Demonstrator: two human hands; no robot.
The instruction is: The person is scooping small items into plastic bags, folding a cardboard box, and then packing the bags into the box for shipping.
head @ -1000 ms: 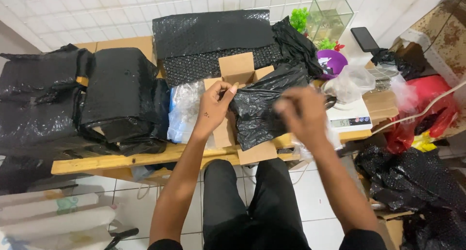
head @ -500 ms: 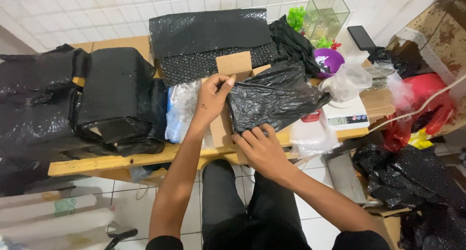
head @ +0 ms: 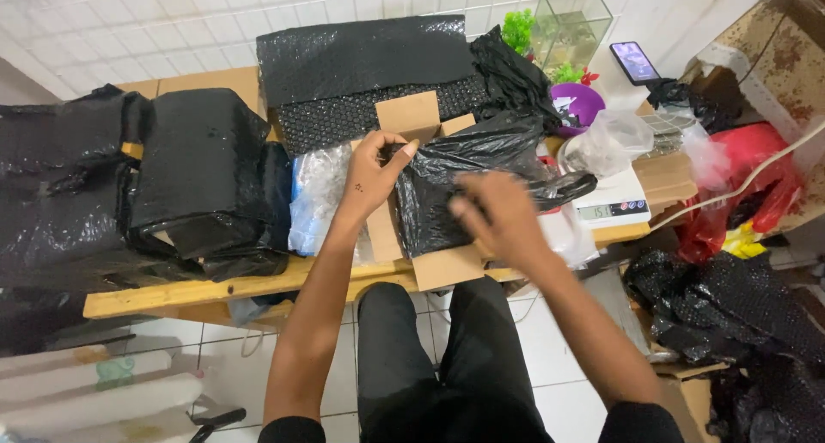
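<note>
The left hand (head: 371,175) grips the far edge of a crumpled black plastic bag (head: 468,181) sitting in an open brown cardboard box (head: 411,116); the blurred right hand (head: 497,213) rests on the bag's near side.

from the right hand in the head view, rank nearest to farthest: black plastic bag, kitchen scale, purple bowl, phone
Measured from the right hand:
1. Black plastic bag, right under the hand, in the cardboard box.
2. Kitchen scale, just to its right on the table.
3. Purple bowl, farther back and right.
4. Phone, farthest, leaning at the back wall.
</note>
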